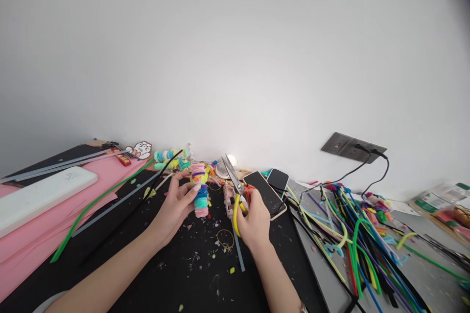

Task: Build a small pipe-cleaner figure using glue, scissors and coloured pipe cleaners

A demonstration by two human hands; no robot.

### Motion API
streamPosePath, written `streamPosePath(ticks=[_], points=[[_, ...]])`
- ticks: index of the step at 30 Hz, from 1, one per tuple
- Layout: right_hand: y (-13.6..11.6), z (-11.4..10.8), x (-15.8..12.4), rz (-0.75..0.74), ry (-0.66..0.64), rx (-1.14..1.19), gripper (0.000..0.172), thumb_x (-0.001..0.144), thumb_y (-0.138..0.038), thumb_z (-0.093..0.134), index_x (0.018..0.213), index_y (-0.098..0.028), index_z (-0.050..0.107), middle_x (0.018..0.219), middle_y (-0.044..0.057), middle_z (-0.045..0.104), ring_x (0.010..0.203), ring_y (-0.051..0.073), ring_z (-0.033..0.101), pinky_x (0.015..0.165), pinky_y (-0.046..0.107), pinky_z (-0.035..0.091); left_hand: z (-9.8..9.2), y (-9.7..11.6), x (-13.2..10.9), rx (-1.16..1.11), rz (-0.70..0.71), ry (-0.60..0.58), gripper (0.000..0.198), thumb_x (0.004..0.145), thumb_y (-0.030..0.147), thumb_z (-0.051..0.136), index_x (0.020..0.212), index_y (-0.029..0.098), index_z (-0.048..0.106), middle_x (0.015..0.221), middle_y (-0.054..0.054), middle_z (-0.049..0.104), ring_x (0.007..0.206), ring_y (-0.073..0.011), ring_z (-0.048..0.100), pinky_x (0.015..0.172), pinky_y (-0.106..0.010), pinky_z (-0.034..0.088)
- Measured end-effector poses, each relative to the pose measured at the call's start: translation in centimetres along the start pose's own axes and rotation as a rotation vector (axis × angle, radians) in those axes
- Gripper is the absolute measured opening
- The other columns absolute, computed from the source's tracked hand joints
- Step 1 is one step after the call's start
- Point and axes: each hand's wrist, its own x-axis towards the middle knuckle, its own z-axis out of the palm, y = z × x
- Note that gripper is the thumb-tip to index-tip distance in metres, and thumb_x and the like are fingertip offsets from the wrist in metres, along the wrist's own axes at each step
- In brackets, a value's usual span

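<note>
My left hand (179, 199) grips a colourful pipe-cleaner craft (200, 205), upright and banded in pink, purple, blue and turquoise, with yellow and orange bits on its front. In my right hand (256, 220) is a pair of scissors (232, 174) with yellow and orange handles, its blades pointing up and slightly apart. The blades stand to the right of the craft, not touching it. Between the hands lies a pale pinkish object (228, 198), partly covered by the scissors. Below it are a thin ring (225, 238) and scattered fluff clippings.
Pink sheets (121, 176) and a long white case (47, 193) lie at left beside a green pipe cleaner (95, 209). More banded crafts (171, 156) sit behind. A phone (264, 193) lies right of centre. Bundled pipe cleaners (360, 239) fill the right; cables run to a wall socket (340, 145).
</note>
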Motion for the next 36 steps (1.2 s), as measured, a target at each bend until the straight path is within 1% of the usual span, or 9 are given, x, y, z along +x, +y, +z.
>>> streamPosePath(ticks=[3, 5, 11, 16, 19, 23, 25, 30, 36], points=[[-0.2, -0.2, 0.0, 0.014, -0.022, 0.008, 0.027, 0.078, -0.022, 0.048, 0.104, -0.019, 0.049, 0.096, 0.008, 0.064, 0.081, 0.023, 0.064, 0.065, 0.029, 0.043, 0.2, 0.1, 0.0, 0.024, 0.034, 0.005, 0.051, 0.073, 0.034, 0.076, 0.108, 0.030, 0.041, 0.096, 0.001, 0.064, 0.086, -0.0180, 0.066, 0.072, -0.031, 0.055], [-0.3, -0.2, -0.1, 0.022, -0.043, 0.004, 0.028, 0.077, -0.022, 0.048, 0.105, -0.019, 0.050, 0.094, 0.007, 0.064, 0.080, 0.022, 0.064, 0.063, 0.028, 0.043, 0.3, 0.0, 0.0, 0.038, 0.048, 0.004, 0.052, 0.072, 0.033, 0.077, 0.106, 0.030, 0.037, 0.098, 0.002, 0.065, 0.087, -0.0175, 0.066, 0.073, -0.032, 0.056], [-0.6, -0.1, -0.1, 0.016, -0.123, -0.018, 0.014, 0.075, -0.030, 0.053, 0.085, -0.020, 0.054, 0.075, 0.002, 0.061, 0.065, 0.018, 0.057, 0.057, 0.025, 0.036, 0.0, -0.7, 0.4, 0.106, 0.088, 0.024, 0.063, 0.064, 0.024, 0.082, 0.102, 0.028, 0.032, 0.102, 0.001, 0.067, 0.083, -0.0157, 0.068, 0.078, -0.033, 0.056], [-1.3, -0.2, -0.1, -0.030, -0.184, 0.024, 0.008, 0.074, -0.027, 0.052, 0.072, -0.020, 0.049, 0.065, -0.002, 0.054, 0.056, 0.014, 0.048, 0.054, 0.024, 0.029, -0.2, -0.9, 0.5, 0.129, 0.101, 0.049, 0.072, 0.057, 0.021, 0.084, 0.106, 0.028, 0.032, 0.105, 0.000, 0.065, 0.081, -0.0166, 0.069, 0.081, -0.036, 0.056], [-1.7, -0.4, -0.2, -0.052, -0.236, 0.044, 0.010, 0.073, -0.025, 0.053, 0.068, -0.021, 0.045, 0.060, -0.004, 0.049, 0.054, 0.013, 0.044, 0.051, 0.023, 0.026, -0.2, -0.8, 0.6, 0.176, 0.101, 0.065, 0.074, 0.056, 0.020, 0.085, 0.110, 0.028, 0.034, 0.108, -0.001, 0.063, 0.085, -0.0186, 0.069, 0.082, -0.037, 0.056], [-2.0, -0.7, -0.3, -0.067, -0.296, 0.087, 0.013, 0.074, -0.024, 0.053, 0.067, -0.021, 0.043, 0.060, -0.004, 0.049, 0.054, 0.012, 0.044, 0.051, 0.022, 0.025, -0.2, -0.9, 0.7, 0.226, 0.180, 0.091, 0.070, 0.055, 0.020, 0.085, 0.110, 0.026, 0.041, 0.114, -0.003, 0.057, 0.102, -0.0230, 0.064, 0.088, -0.037, 0.054], [-2.0, -0.8, -0.3, -0.072, -0.309, 0.096, 0.012, 0.074, -0.023, 0.053, 0.067, -0.020, 0.043, 0.061, -0.004, 0.050, 0.055, 0.012, 0.044, 0.051, 0.022, 0.025, -0.4, -1.1, 0.8, 0.244, 0.219, 0.092, 0.071, 0.053, 0.019, 0.085, 0.110, 0.026, 0.042, 0.114, -0.003, 0.056, 0.106, -0.0249, 0.062, 0.090, -0.039, 0.053], [-2.0, -0.9, -0.2, -0.065, -0.320, 0.072, 0.013, 0.073, -0.022, 0.053, 0.066, -0.020, 0.042, 0.061, -0.004, 0.049, 0.055, 0.012, 0.043, 0.051, 0.022, 0.024, -0.8, -1.6, 0.9, 0.284, 0.236, 0.068, 0.072, 0.055, 0.018, 0.084, 0.111, 0.027, 0.041, 0.115, -0.004, 0.054, 0.099, -0.0258, 0.065, 0.088, -0.044, 0.054], [-1.9, -1.0, -0.2, -0.076, -0.359, 0.077, 0.013, 0.072, -0.020, 0.053, 0.067, -0.020, 0.041, 0.061, -0.005, 0.048, 0.056, 0.012, 0.043, 0.052, 0.022, 0.024, -0.7, -1.5, 0.7, 0.360, 0.295, 0.096, 0.072, 0.055, 0.019, 0.084, 0.109, 0.028, 0.037, 0.114, -0.002, 0.050, 0.099, -0.0231, 0.063, 0.086, -0.040, 0.055]])
